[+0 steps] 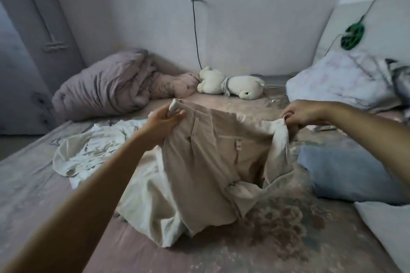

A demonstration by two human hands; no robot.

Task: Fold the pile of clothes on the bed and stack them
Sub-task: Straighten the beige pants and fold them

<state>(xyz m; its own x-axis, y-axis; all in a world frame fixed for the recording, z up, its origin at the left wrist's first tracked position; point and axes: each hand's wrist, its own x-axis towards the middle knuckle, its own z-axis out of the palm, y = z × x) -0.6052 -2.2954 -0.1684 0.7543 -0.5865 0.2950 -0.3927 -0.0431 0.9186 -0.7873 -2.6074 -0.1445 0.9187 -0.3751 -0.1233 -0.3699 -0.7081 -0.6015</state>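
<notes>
A beige garment (206, 162) with a waistband and a small label hangs spread between my two hands above the bed (44, 184). My left hand (164, 122) grips its upper left corner, and my right hand (301, 113) pinches the upper right corner. Its lower part droops onto a cream-white cloth (150, 201) lying crumpled underneath. A white garment (88, 150) lies rumpled on the bed to the left. A light blue folded item (346, 173) rests on the bed to the right.
A rolled mauve quilt (104, 86) sits at the back left, with a white plush toy (230, 84) near the wall. A patterned pillow (346, 80) lies at the back right, and a white pillow corner (388, 228) at the near right. A black cable (196, 35) hangs from a wall socket.
</notes>
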